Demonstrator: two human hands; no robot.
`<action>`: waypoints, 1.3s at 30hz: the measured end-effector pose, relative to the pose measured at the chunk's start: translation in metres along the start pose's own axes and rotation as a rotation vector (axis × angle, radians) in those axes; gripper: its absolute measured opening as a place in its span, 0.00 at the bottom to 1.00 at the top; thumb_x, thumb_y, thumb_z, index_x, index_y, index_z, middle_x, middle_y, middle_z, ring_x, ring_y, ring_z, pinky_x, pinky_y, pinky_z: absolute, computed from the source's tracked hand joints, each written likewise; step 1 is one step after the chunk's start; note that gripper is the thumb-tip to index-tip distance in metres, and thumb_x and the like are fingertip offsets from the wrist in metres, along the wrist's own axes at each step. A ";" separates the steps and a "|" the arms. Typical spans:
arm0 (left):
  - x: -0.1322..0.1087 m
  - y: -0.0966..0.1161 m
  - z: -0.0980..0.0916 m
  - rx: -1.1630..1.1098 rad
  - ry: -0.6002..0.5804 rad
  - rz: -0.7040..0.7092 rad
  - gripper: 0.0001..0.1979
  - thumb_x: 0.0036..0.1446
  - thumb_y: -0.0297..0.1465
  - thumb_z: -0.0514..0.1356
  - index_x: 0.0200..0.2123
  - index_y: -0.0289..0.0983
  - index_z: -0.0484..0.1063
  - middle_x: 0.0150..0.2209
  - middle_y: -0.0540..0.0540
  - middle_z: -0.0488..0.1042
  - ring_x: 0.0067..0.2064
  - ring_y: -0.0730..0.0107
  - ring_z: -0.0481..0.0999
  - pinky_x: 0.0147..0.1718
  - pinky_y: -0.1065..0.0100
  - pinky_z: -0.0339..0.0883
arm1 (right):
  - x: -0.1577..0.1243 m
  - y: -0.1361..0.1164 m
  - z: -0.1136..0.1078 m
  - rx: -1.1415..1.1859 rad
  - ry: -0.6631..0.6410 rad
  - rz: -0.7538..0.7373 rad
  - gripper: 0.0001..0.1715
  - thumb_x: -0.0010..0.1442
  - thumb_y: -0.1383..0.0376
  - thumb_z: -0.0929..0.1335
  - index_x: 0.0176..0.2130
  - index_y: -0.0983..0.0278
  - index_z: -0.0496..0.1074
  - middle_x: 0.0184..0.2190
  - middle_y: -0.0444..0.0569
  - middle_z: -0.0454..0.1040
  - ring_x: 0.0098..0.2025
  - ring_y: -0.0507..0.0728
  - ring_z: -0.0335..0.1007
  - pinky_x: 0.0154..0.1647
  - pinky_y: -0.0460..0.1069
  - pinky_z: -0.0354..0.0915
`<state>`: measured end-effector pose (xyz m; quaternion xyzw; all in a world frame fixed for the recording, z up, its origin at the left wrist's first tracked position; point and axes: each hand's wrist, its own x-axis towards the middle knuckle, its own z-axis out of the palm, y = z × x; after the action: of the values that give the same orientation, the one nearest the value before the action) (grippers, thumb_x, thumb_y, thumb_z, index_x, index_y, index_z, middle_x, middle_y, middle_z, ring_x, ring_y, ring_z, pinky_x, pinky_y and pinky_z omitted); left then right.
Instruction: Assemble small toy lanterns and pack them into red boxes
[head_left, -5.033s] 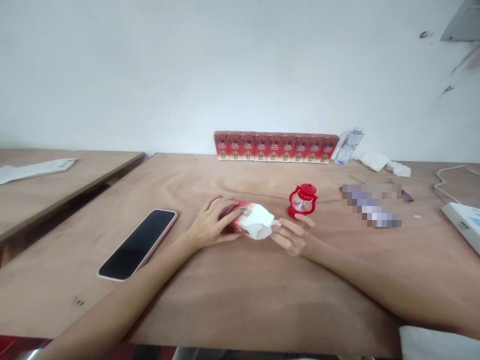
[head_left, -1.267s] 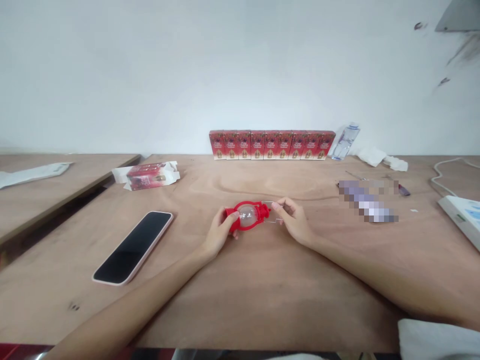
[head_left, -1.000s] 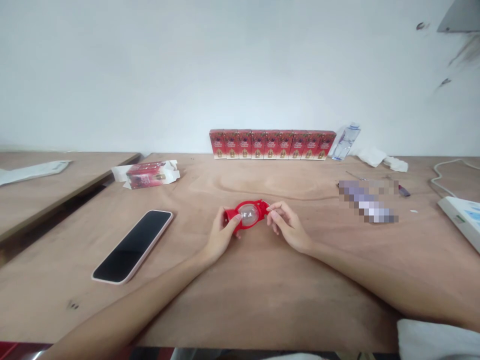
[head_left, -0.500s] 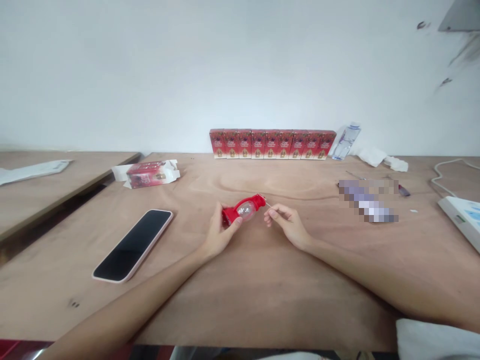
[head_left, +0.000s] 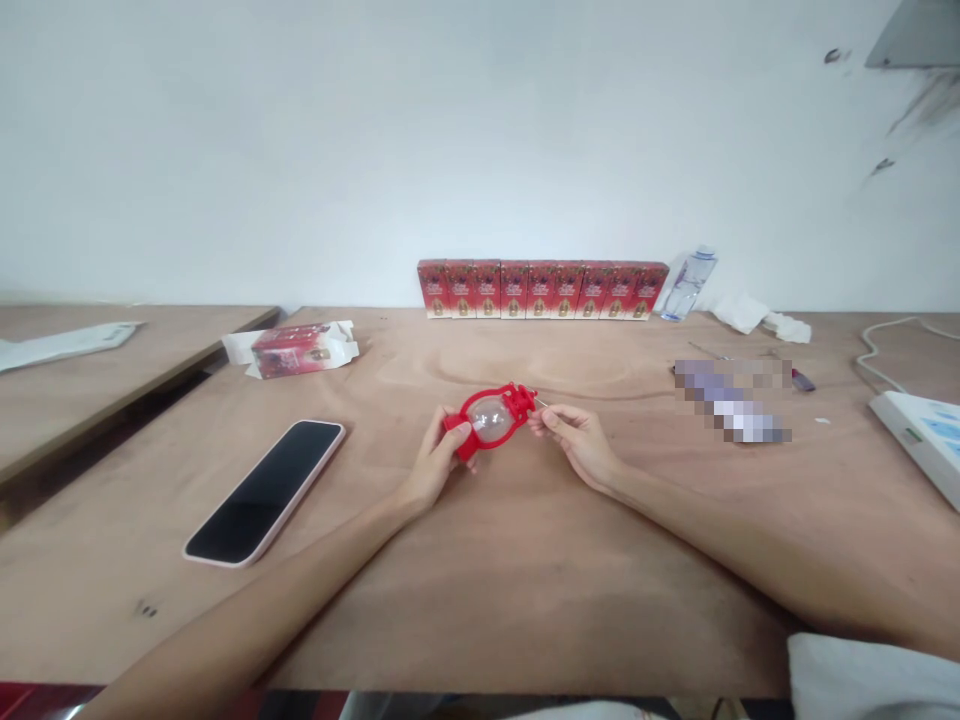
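A small red lantern (head_left: 491,420) with a clear round globe lies tilted in the air between my hands, its top pointing right. My left hand (head_left: 435,460) is closed around its red base, with the thumb across the front. At the other end, my right hand (head_left: 581,440) pinches a thin wire handle (head_left: 541,402) by the lantern's top. Part of that wire is hidden behind the fingertips. An opened red and white carton (head_left: 292,350) lies on its side at the back left, and a phone (head_left: 266,492) with a dark screen lies near my left forearm.
Several red printed boxes (head_left: 544,290) stand in a row against the wall. Beside them are a clear bottle (head_left: 688,285) and crumpled white tissue (head_left: 739,312). A blurred-out item (head_left: 731,400) and a white device (head_left: 919,435) lie right. A gap separates the left table (head_left: 90,390).
The lantern has been turned so its globe and frame face me more fully. My left thumb now sits on the base, and my right fingers are slightly closer to the top.
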<state>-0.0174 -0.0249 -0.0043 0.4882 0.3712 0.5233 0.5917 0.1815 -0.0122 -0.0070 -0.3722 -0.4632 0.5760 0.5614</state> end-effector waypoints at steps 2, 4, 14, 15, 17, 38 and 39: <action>0.001 0.002 0.001 -0.074 0.013 -0.041 0.15 0.50 0.39 0.60 0.30 0.39 0.55 0.22 0.57 0.65 0.19 0.78 0.64 0.19 0.73 0.60 | 0.002 0.002 -0.001 0.014 0.030 0.003 0.19 0.38 0.49 0.76 0.26 0.60 0.77 0.26 0.47 0.78 0.30 0.53 0.70 0.37 0.51 0.67; 0.001 0.006 0.002 -0.141 0.040 -0.085 0.15 0.48 0.38 0.60 0.30 0.39 0.56 0.22 0.57 0.64 0.18 0.79 0.62 0.17 0.74 0.58 | 0.006 0.004 -0.003 0.038 0.089 -0.018 0.20 0.37 0.50 0.76 0.27 0.60 0.77 0.28 0.47 0.78 0.31 0.53 0.71 0.38 0.52 0.67; 0.009 0.013 -0.001 -0.256 0.220 -0.068 0.16 0.43 0.36 0.64 0.31 0.37 0.61 0.25 0.55 0.65 0.20 0.80 0.62 0.21 0.72 0.60 | 0.025 0.003 -0.036 -0.737 0.146 -0.212 0.10 0.52 0.57 0.70 0.28 0.60 0.76 0.27 0.46 0.77 0.29 0.55 0.69 0.34 0.51 0.62; 0.010 0.012 -0.002 -0.230 0.259 -0.031 0.17 0.42 0.35 0.65 0.31 0.37 0.61 0.26 0.54 0.66 0.22 0.80 0.63 0.21 0.72 0.60 | 0.025 0.002 -0.037 -0.805 0.125 -0.229 0.08 0.53 0.58 0.69 0.29 0.59 0.77 0.28 0.46 0.77 0.30 0.56 0.70 0.36 0.51 0.62; 0.012 0.011 -0.005 -0.179 0.345 0.040 0.19 0.40 0.35 0.67 0.31 0.36 0.61 0.28 0.54 0.66 0.24 0.79 0.64 0.22 0.73 0.60 | 0.025 0.002 -0.039 -0.940 0.060 -0.285 0.07 0.55 0.60 0.68 0.31 0.58 0.77 0.31 0.46 0.78 0.34 0.58 0.72 0.39 0.52 0.62; 0.027 0.009 -0.024 0.999 0.578 0.757 0.24 0.40 0.36 0.69 0.41 0.40 0.66 0.44 0.42 0.71 0.48 0.52 0.68 0.47 0.53 0.57 | 0.101 0.010 -0.065 -1.559 0.017 -0.558 0.14 0.60 0.68 0.62 0.35 0.66 0.77 0.35 0.56 0.75 0.40 0.60 0.70 0.44 0.53 0.65; 0.030 0.008 -0.023 1.041 0.549 0.785 0.24 0.41 0.36 0.68 0.42 0.40 0.65 0.46 0.42 0.71 0.49 0.52 0.68 0.48 0.52 0.56 | 0.101 0.010 -0.068 -1.564 0.028 -0.555 0.13 0.60 0.68 0.62 0.34 0.66 0.77 0.34 0.56 0.75 0.41 0.61 0.70 0.44 0.54 0.65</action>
<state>-0.0361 0.0091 -0.0004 0.6560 0.5054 0.5567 -0.0658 0.2333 0.0966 -0.0266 -0.5344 -0.7979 -0.0764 0.2683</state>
